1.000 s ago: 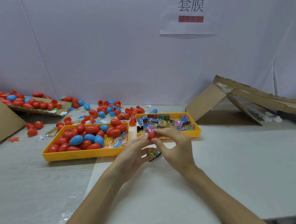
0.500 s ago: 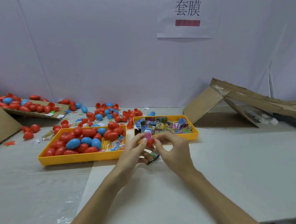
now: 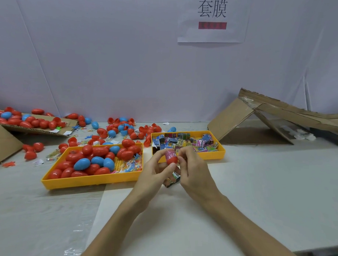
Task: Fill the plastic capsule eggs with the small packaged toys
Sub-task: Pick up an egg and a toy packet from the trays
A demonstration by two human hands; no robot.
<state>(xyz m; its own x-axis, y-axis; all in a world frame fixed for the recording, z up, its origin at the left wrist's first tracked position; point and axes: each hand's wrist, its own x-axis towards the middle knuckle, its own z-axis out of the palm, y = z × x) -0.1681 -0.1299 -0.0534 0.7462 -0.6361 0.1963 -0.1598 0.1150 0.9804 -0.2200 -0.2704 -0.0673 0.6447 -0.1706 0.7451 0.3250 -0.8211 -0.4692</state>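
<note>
The left grip [image 3: 156,173] and right grip [image 3: 194,173] pinch a red egg [image 3: 171,160] above the middle of the tabletop [image 3: 262,191], with a pink packet [image 3: 169,152] at its top. A dark packet [image 3: 173,179] shows between the palms. Beyond them, the egg tray [image 3: 89,182] sits left of the packet tray [image 3: 221,151].

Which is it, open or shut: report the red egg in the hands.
Open. The red egg shows only one half, with a pink packet sticking out of its top; no second half caps it.
</note>
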